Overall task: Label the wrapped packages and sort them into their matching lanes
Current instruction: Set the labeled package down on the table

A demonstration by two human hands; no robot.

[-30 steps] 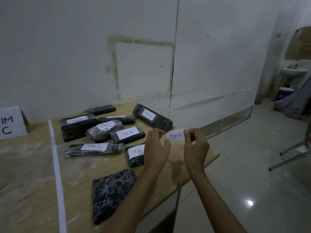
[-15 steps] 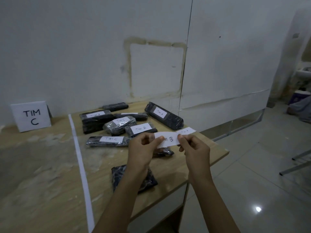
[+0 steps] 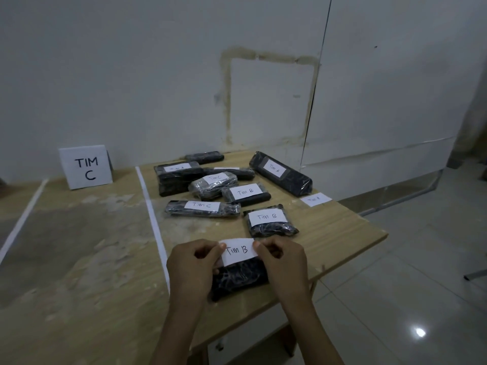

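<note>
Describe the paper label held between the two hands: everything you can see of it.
The label is a small white paper rectangle with "Tim B" handwritten in dark ink, flat and facing up. The left hand pinches its left end, the right hand its right end. It sits over the far end of a dark wrapped package near the front edge of the table; whether it is stuck down yet cannot be told.

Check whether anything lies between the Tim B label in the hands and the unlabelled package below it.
Nothing visible does. The left hand and right hand pinch the label by its ends directly over the unlabelled package. The nearest labelled package lies farther back, out of the way.
</note>
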